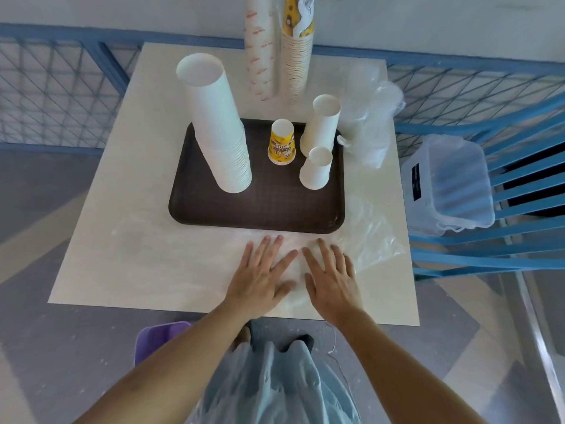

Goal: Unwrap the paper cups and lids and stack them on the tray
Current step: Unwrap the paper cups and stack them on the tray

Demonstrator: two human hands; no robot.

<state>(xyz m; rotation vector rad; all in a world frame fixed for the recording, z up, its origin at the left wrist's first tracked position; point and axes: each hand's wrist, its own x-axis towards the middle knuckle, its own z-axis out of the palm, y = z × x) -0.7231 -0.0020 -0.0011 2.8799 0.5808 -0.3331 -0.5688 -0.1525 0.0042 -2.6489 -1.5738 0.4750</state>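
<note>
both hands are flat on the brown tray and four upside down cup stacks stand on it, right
Not quite. The head view shows the left hand and the right hand lying flat on clear plastic wrap on the table, in front of the brown tray, not on it. The four upside-down cup stacks do stand on the tray.

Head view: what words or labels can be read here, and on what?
"SHOP", upside down, on the yellow printed paper cup on the brown tray; its other print is blurred.
Red print on the tall white cup stack behind: blurred.
Black label on the clear plastic box: too small.
</note>
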